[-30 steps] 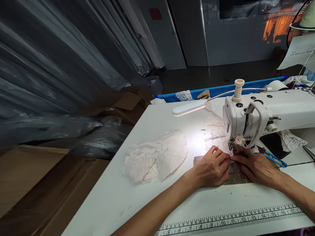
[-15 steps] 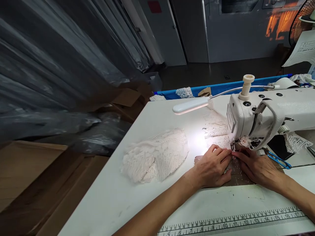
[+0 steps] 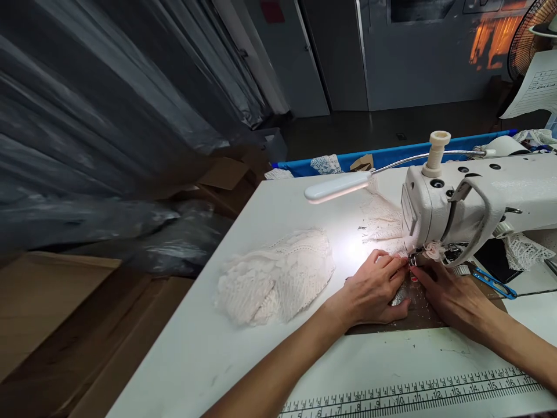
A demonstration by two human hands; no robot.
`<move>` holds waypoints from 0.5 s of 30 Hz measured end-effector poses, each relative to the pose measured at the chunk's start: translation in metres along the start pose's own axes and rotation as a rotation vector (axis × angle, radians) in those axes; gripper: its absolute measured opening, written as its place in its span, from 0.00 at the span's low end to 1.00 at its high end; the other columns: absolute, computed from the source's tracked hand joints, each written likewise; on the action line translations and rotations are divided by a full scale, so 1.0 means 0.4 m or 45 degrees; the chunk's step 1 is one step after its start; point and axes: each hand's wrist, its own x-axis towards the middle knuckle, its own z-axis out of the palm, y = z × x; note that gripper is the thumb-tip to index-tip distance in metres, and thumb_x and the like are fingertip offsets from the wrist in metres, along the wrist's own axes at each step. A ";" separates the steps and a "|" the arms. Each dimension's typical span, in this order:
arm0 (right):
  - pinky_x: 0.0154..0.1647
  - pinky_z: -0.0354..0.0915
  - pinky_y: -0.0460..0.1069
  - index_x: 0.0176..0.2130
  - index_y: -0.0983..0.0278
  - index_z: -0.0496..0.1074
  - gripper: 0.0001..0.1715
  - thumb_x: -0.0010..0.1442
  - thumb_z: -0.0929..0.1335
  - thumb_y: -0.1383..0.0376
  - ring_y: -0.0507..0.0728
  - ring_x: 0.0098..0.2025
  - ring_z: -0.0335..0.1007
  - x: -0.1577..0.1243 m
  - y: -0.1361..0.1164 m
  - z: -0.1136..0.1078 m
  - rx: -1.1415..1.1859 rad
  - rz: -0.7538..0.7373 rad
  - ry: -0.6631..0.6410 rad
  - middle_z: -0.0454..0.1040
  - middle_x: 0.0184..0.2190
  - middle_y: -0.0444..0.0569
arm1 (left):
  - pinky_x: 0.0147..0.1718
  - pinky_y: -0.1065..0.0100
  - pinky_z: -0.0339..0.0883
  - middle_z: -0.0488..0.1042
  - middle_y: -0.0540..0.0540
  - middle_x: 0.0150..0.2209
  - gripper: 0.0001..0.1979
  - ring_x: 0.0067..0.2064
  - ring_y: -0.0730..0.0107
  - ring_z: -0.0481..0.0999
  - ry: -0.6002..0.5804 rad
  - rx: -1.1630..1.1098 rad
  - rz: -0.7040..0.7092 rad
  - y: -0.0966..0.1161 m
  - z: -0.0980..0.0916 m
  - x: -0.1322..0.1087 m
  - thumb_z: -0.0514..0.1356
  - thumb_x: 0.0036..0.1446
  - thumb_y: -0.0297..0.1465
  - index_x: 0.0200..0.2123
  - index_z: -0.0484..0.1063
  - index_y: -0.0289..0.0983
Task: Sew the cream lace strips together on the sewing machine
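My left hand [image 3: 375, 288] and my right hand [image 3: 450, 295] meet fingertip to fingertip at the presser foot of a white sewing machine [image 3: 474, 200]. Both hands have fingers curled and pressed onto a small dark piece of lace fabric [image 3: 415, 307] lying on the machine bed. More pale lace [image 3: 383, 217] trails out behind the needle. A heap of white lace pieces [image 3: 276, 276] lies on the table to the left of my left hand.
The white table [image 3: 226, 342] carries a printed ruler [image 3: 413, 395] along its front edge. A gooseneck lamp [image 3: 335, 187] shines on the needle area. Blue snips [image 3: 496, 283] lie right of my right hand. Cardboard boxes [image 3: 56, 319] and grey plastic sheeting fill the left.
Both hands have slid a little forward toward the needle with the fabric. The camera has shifted slightly.
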 end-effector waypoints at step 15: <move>0.35 0.70 0.52 0.37 0.62 0.70 0.16 0.65 0.58 0.59 0.59 0.34 0.71 -0.007 0.083 -0.055 0.786 0.189 0.128 0.72 0.34 0.52 | 0.37 0.55 0.63 0.70 0.38 0.38 0.23 0.36 0.59 0.69 -0.069 0.057 -0.052 -0.013 -0.010 0.010 0.55 0.54 0.44 0.41 0.70 0.29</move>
